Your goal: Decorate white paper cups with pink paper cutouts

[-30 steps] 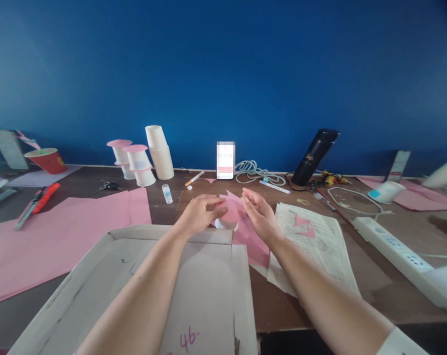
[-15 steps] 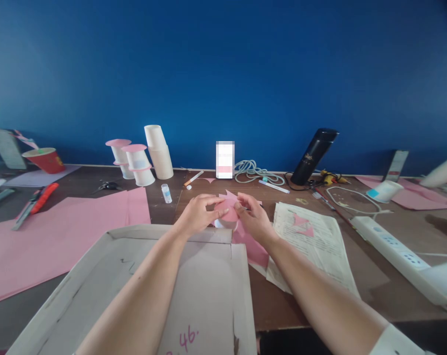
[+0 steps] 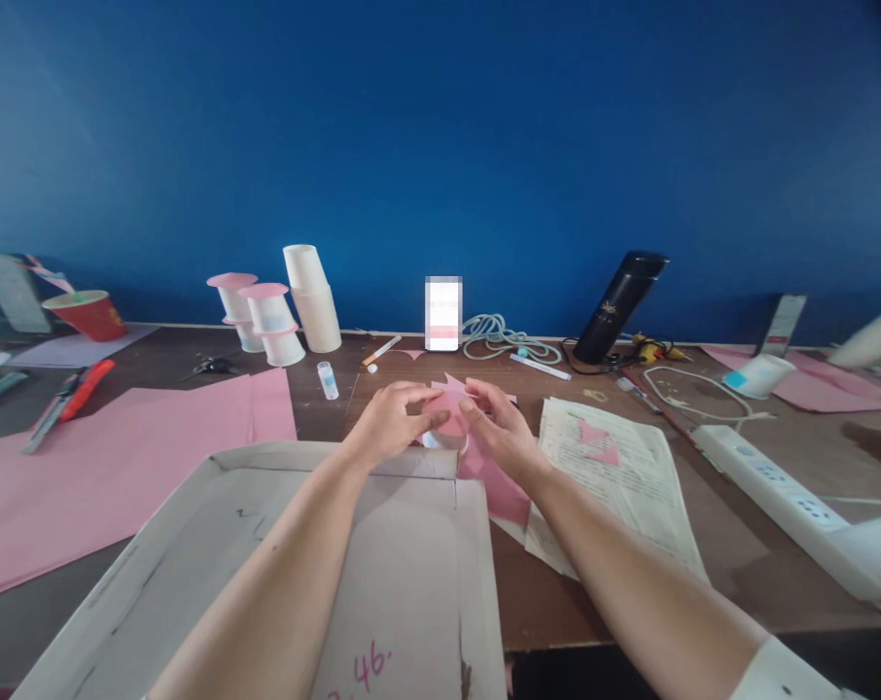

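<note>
My left hand [image 3: 391, 422] and my right hand [image 3: 508, 432] meet at the middle of the table. Between them is a small pink paper disc [image 3: 452, 418], gripped at both sides by thumbs and fingers. Directly under the disc shows a bit of a white paper cup [image 3: 440, 442], mostly hidden; whether the two are joined I cannot tell. Pink paper [image 3: 505, 491] lies beneath my right wrist. My left forearm passes over a grey cardboard box lid [image 3: 404, 574].
Paper cups with pink discs [image 3: 272, 321] stand back left beside stacked white cups [image 3: 316, 316]. A glue bottle [image 3: 328, 380], box cutter [image 3: 61, 403], phone [image 3: 442, 316], black flask [image 3: 616, 311], printed sheet [image 3: 630, 486] and power strip [image 3: 791, 496] surround the hands.
Both hands stay in nearly the same place around the disc. My thumbs shift slightly on it, and the view tilts a touch.
</note>
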A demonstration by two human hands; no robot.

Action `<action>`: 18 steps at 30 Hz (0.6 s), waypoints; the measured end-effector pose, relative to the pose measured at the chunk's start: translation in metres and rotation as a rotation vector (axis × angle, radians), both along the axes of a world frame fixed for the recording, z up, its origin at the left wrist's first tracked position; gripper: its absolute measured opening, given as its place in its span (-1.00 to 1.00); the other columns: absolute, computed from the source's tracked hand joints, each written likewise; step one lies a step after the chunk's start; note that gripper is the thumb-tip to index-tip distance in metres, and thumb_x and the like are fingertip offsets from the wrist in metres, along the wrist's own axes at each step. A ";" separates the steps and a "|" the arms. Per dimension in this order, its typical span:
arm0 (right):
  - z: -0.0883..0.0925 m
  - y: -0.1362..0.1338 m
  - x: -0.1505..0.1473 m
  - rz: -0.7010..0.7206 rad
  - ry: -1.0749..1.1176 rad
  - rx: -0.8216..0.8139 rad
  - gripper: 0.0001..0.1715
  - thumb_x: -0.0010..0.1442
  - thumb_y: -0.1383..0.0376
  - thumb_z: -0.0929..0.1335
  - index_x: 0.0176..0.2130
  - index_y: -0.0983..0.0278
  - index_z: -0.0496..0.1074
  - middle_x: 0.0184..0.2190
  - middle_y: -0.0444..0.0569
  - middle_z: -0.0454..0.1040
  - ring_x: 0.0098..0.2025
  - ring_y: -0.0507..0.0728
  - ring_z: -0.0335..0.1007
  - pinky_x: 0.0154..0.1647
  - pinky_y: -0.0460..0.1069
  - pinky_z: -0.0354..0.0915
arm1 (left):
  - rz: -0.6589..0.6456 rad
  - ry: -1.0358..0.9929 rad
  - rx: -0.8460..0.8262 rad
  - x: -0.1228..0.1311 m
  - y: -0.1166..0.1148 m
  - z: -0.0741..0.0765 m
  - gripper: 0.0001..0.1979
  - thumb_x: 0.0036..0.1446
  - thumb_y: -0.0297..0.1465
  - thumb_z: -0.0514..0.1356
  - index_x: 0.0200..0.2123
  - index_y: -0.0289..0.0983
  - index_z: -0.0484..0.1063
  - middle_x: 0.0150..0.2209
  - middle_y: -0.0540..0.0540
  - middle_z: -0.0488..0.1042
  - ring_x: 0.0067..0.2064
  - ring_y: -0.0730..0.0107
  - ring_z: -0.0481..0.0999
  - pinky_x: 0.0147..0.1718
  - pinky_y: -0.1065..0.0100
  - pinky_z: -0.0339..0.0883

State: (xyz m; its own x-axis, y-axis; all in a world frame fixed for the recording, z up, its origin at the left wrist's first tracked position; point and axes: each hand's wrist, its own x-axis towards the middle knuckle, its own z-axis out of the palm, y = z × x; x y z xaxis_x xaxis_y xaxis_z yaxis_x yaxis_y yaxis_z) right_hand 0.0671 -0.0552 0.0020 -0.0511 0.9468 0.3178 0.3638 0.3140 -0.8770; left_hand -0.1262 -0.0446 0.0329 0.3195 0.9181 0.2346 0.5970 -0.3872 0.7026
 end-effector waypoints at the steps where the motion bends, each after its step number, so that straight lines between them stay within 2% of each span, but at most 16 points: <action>1: 0.001 -0.001 0.000 0.016 0.000 -0.011 -0.50 0.16 0.02 0.30 0.06 0.11 0.32 0.04 -0.02 0.38 0.06 0.16 0.32 0.01 0.08 0.31 | -0.001 0.004 -0.001 0.000 0.000 0.000 -0.49 0.03 -0.01 0.17 0.00 -0.11 0.45 0.10 -0.09 0.40 0.10 0.14 0.36 0.05 0.19 0.24; 7: 0.003 -0.003 0.000 0.033 -0.015 -0.058 -0.42 0.09 0.02 0.35 0.08 0.11 0.29 0.08 -0.01 0.34 0.11 0.18 0.28 0.03 0.09 0.30 | 0.010 0.027 0.004 0.001 -0.001 0.001 -0.52 0.06 -0.03 0.16 -0.01 -0.11 0.46 0.08 -0.09 0.41 0.07 0.16 0.39 0.04 0.19 0.26; 18: -0.002 0.000 0.000 0.054 -0.028 -0.072 -0.35 0.11 0.01 0.35 0.15 0.08 0.22 0.12 0.00 0.30 0.13 0.18 0.25 0.05 0.09 0.28 | -0.003 0.002 0.010 0.001 -0.001 0.000 -0.52 0.05 -0.02 0.16 -0.03 -0.12 0.47 0.05 -0.07 0.44 0.04 0.18 0.42 0.01 0.24 0.29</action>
